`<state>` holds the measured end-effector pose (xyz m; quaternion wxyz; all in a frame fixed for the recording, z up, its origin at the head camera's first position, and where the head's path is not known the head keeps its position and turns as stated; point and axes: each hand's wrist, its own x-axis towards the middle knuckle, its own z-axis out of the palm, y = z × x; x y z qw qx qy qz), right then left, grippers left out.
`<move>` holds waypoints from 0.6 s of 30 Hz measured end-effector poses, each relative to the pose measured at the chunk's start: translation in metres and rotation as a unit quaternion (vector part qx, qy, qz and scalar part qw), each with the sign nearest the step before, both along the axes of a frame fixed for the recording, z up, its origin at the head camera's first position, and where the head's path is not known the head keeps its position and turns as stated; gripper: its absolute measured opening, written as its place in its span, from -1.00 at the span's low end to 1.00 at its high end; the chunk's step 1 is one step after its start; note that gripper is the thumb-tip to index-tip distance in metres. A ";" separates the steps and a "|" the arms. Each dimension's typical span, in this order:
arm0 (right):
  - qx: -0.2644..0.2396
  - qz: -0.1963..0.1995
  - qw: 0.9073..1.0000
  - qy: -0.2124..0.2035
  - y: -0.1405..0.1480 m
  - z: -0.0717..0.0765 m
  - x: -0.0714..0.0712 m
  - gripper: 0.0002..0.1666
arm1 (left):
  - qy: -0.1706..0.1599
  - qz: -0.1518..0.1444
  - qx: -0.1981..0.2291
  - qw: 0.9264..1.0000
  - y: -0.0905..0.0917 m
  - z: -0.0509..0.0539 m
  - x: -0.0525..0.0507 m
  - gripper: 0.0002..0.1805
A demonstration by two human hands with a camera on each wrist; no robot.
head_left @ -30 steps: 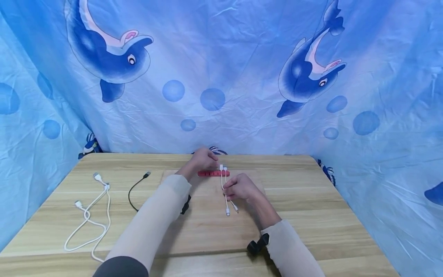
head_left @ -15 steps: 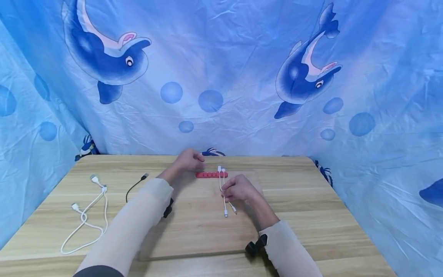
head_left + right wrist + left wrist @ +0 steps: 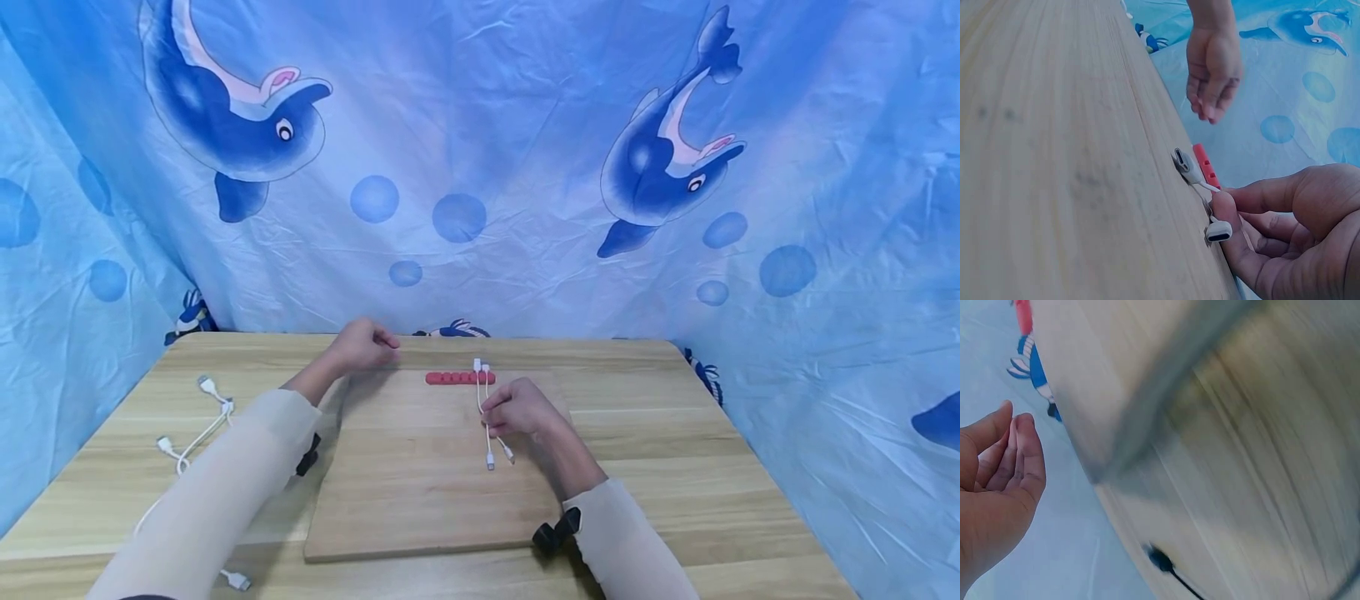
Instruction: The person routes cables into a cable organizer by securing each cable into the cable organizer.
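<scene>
In the head view my right hand (image 3: 521, 408) pinches two short white USB cables (image 3: 491, 461) between thumb and fingers. Their upper ends cross the right end of a red cable holder (image 3: 450, 378) on a wooden board (image 3: 405, 500). The right wrist view shows the two small connectors (image 3: 1219, 232) sticking out beside the fingertips. My left hand (image 3: 366, 343) is over the board's far left corner, apart from the holder. Its fingers bend loosely, and the left wrist view shows nothing in them. A black cable's plug (image 3: 1161, 559) lies on the table below that hand.
A long white cable (image 3: 209, 387) with several plugs lies on the left of the table (image 3: 675, 467), partly covered by my left sleeve (image 3: 217, 483). Behind the table's far edge hangs a blue dolphin-print cloth (image 3: 480, 167).
My left hand has moved left, away from the red holder, and its forearm now covers the black cable in the head view. My right hand stays at the white cables.
</scene>
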<state>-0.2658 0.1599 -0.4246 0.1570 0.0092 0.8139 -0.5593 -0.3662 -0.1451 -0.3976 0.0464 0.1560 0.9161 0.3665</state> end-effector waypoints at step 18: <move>0.010 0.004 1.000 0.004 0.000 0.000 -0.001 -0.88 | 0.015 -0.020 -0.064 0.998 -0.087 -0.006 0.009 -0.74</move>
